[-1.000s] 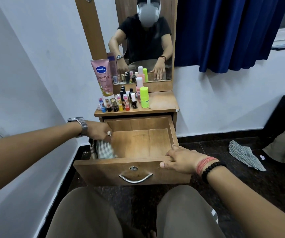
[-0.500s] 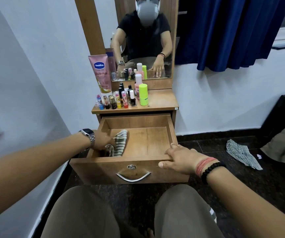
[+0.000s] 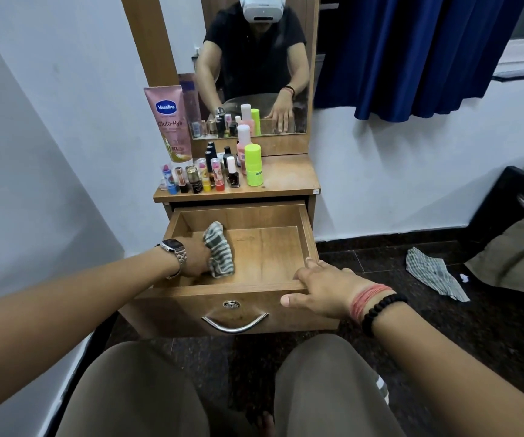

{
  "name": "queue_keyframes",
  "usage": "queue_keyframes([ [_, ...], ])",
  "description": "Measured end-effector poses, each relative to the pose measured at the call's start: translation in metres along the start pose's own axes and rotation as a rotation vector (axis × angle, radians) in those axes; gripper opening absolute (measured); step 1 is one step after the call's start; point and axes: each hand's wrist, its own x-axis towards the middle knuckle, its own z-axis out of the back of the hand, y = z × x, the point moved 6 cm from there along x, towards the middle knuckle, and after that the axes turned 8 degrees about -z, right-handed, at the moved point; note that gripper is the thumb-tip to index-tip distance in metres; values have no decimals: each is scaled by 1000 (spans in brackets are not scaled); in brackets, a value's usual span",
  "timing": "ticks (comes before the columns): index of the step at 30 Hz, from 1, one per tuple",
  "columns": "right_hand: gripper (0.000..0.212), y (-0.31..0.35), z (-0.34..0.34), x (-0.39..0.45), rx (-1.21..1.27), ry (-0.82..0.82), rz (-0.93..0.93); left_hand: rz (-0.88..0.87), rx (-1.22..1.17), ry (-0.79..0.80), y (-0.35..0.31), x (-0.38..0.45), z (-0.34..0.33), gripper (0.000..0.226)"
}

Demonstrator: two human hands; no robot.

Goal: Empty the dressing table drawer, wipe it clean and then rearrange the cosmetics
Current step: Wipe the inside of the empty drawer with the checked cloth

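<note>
Seemingly midway, the drawer [image 3: 306,234] is emptied and the cosmetics [image 3: 213,175] stand on the surface's left edge, while the left hand [image 3: 196,258], grip closed on a cloth [image 3: 219,252], wipes the left floor; right hand [image 3: 320,287], fingers spread, steadies the front; restocking remains.

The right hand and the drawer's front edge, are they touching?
Touching. The head view shows the right hand resting on the drawer front edge, thumb against the front panel.

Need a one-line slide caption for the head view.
Left hand wipes the emptied drawer with a striped cloth; right hand steadies its front edge.
</note>
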Motion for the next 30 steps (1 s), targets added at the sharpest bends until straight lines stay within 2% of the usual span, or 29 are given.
queue_keyframes([
  [5,77,5,3,-3,27,-26,3,-165,-359,-87,-32,-13,18,26],
  [9,83,2,17,-6,316,-138,66,-162,-822,-488,-28,-43,69,18],
  [12,92,0,39,-10,600,-305,148,-239,-1194,-624,-26,-75,107,13],
  [15,83,11,63,-22,1066,-331,329,-358,-1363,-644,-27,-109,138,11],
  [17,63,21,69,-29,1307,-232,459,-417,-1463,-637,-29,-123,148,15],
  [20,38,35,65,-41,1506,-41,533,-374,-1712,-631,-32,-133,141,30],
  [23,29,39,61,-46,1678,80,517,-291,-2020,-510,-44,-136,112,37],
  [26,26,39,59,-47,1734,84,450,-199,-2067,-434,-61,-139,78,47],
  [30,25,44,53,-51,1696,71,407,-159,-2161,-555,-64,-145,57,50],
])
